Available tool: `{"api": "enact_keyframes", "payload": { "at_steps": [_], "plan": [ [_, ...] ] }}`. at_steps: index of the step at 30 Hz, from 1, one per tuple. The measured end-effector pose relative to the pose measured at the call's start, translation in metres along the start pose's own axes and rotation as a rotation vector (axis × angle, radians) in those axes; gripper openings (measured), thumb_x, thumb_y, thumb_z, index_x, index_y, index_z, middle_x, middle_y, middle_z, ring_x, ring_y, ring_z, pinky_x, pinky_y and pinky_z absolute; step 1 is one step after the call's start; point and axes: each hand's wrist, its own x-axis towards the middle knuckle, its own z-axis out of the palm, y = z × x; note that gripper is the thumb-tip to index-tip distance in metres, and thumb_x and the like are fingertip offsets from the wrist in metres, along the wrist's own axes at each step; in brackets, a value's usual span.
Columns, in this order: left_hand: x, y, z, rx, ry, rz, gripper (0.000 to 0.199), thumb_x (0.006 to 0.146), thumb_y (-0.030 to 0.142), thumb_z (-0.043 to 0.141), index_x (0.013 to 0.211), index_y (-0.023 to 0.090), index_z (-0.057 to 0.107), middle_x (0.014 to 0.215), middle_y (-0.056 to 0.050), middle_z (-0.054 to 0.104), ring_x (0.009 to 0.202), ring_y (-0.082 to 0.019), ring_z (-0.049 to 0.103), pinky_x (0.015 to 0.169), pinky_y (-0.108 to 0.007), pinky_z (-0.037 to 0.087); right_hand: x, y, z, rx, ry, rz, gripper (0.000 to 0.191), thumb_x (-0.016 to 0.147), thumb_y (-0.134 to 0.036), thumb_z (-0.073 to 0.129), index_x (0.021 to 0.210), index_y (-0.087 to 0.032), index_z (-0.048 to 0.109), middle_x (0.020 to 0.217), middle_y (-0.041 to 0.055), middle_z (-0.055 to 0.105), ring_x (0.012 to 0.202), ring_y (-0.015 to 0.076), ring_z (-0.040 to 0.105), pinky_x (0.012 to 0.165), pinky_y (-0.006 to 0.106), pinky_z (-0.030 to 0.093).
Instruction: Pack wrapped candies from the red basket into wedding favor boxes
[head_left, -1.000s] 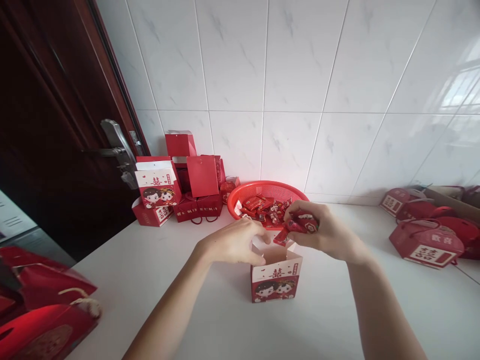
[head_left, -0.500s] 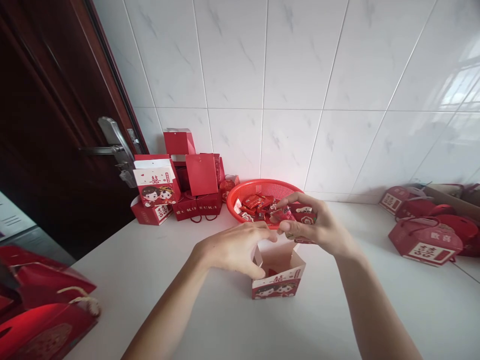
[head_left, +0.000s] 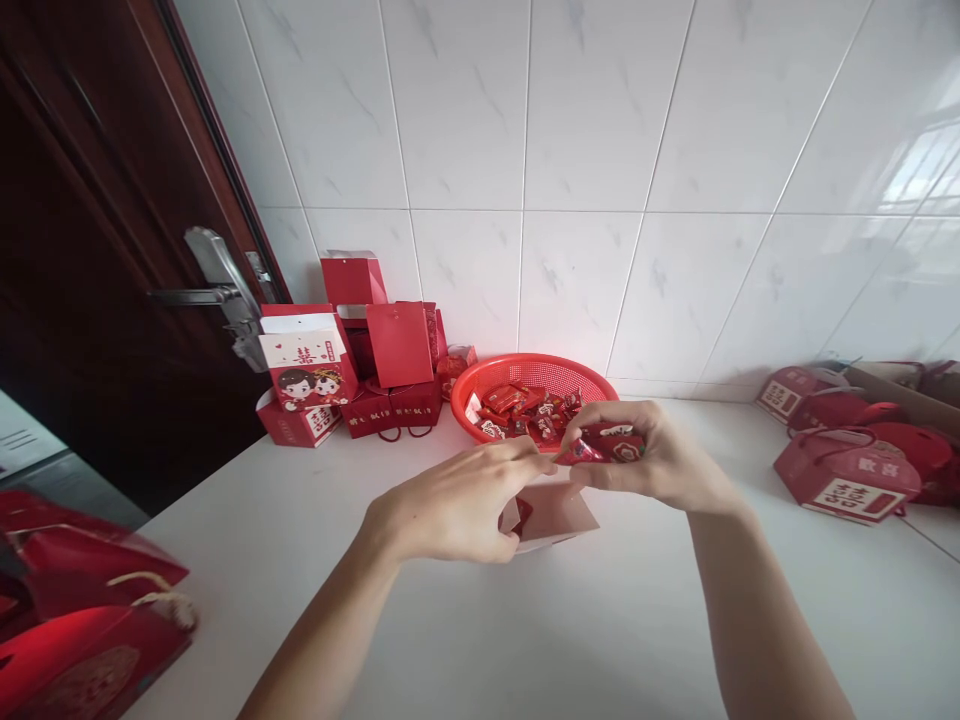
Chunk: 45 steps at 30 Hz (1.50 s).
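Observation:
My left hand (head_left: 457,500) grips the left side of a small open-topped paper gift box (head_left: 562,515), its thumb at the near edge and its fingers across the top. The box tilts, and part of it is hidden behind that hand. Just above its opening, my right hand (head_left: 660,460) is closed on a shiny red wrapped candy (head_left: 586,452). Behind those fingers shows a red printed piece (head_left: 619,440) with white marks; whether it belongs to the box or is another packet I cannot tell. Close behind stands a red plastic basket (head_left: 465,400) with several wrapped candies (head_left: 517,398).
Red gift boxes (head_left: 397,345) are stacked at the back left, one with a cartoon couple (head_left: 307,375). More red boxes (head_left: 847,475) stand on the right of the white table (head_left: 465,640). Red bags (head_left: 90,600) sit at the near left. A tiled wall (head_left: 465,120) closes the back.
The box has tipped, so its printed front no longer shows. My left hand has shifted slightly left, and my right hand has moved a little right with the candy.

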Motion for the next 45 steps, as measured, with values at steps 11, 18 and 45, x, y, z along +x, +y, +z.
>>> {"api": "enact_keyframes", "payload": {
  "at_steps": [11,18,45],
  "plan": [
    [0.006,-0.011,0.002,-0.047,-0.038,-0.025,0.049,0.076,0.022,0.071,0.124,0.029,0.066,0.144,-0.003,0.058,0.127,-0.029,0.059,0.087,-0.029,0.053,0.002,0.002,0.007,-0.203,-0.054,0.047,0.024,0.076,-0.032,0.084,0.080,-0.020,0.063,0.070,-0.0041,0.054,0.060,0.0101,0.044,0.053,0.024,0.036],
    [0.013,-0.015,-0.002,-0.049,-0.047,-0.006,0.046,0.075,0.020,0.071,0.121,0.026,0.068,0.130,-0.005,0.065,0.117,-0.027,0.064,0.086,-0.030,0.052,0.006,0.011,0.012,-0.393,-0.108,0.143,0.016,0.076,-0.021,0.081,0.081,-0.022,0.065,0.069,-0.0050,0.055,0.062,0.0110,0.045,0.054,0.023,0.035],
    [0.029,-0.024,0.006,-0.203,0.017,0.022,0.018,0.080,0.033,0.077,0.089,0.019,0.070,0.093,-0.003,0.068,0.086,-0.021,0.064,0.070,-0.028,0.045,0.020,0.016,0.029,0.107,0.423,-0.063,0.037,0.075,-0.054,0.084,0.067,-0.021,0.069,0.062,0.0001,0.063,0.055,0.0134,0.054,0.050,0.027,0.045]
  ]
}}
